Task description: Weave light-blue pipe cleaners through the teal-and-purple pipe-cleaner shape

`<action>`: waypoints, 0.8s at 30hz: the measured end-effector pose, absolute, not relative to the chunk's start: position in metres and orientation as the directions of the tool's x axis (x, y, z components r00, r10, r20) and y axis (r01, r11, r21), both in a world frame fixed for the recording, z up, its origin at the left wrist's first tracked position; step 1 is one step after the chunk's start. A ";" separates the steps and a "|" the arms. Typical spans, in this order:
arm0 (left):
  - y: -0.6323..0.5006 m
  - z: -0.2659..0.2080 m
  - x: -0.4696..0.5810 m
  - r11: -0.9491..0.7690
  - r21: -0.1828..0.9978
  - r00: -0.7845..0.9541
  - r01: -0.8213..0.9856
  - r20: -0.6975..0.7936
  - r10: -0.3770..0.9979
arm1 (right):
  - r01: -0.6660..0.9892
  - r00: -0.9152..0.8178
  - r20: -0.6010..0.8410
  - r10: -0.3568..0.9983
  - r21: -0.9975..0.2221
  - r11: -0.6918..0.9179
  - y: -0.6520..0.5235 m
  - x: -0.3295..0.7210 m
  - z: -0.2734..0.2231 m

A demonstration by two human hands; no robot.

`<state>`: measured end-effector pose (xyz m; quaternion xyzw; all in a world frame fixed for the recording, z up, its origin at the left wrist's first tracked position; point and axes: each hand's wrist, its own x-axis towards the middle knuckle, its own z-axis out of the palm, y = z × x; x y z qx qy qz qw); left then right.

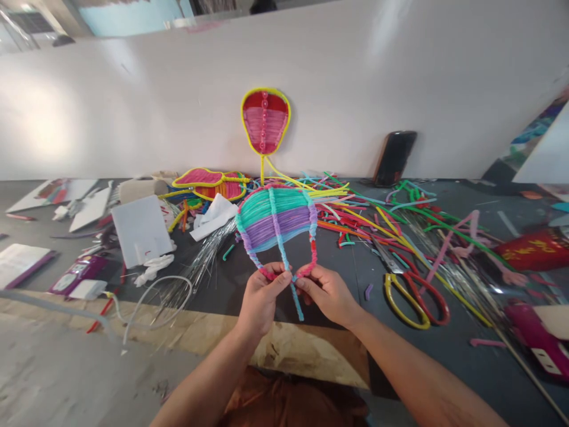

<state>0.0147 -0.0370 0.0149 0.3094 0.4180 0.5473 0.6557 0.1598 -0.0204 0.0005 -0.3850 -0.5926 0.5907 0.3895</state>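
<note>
Both hands hold a petal-shaped pipe-cleaner piece [281,214] at its lower point, over the table's front edge. Bands of green, purple and light blue run across it, and a blue-and-purple stem passes down its middle. My left hand [262,299] pinches the lower left strand beside the stem. On the other side my right hand [326,293] pinches the lower right red-pink strand close to the stem. The stem's light blue tail hangs below the fingers. Behind it, a finished-looking red and pink petal with a yellow rim [253,121] stands against the white panel.
Scissors [406,296] with yellow and red handles lie right of my hands. Loose pipe cleaners [364,231] are heaped behind. A phone [395,157] leans on the white panel [178,107]. To the left are a white card [141,228], a cable [191,290] and a purple box [77,274].
</note>
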 end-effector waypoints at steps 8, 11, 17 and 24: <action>-0.037 0.017 0.012 0.152 0.910 -0.030 -0.386 -0.177 0.984 | -0.010 -0.397 -0.016 0.918 -1.000 -0.022 -0.019 0.161 -0.003; -0.033 0.018 0.003 0.080 0.970 -0.087 -0.230 -0.103 0.991 | 0.087 -0.357 -0.024 0.934 -0.996 0.008 -0.009 0.170 -0.004; -0.033 0.020 -0.028 0.013 0.959 -0.137 0.284 0.027 0.990 | 0.188 -0.148 0.007 0.989 -0.982 0.035 0.010 0.185 -0.008; -0.056 0.011 -0.057 -0.342 0.358 0.155 0.869 0.459 0.875 | 0.119 -0.044 0.009 0.999 -0.993 0.014 0.016 0.193 -0.010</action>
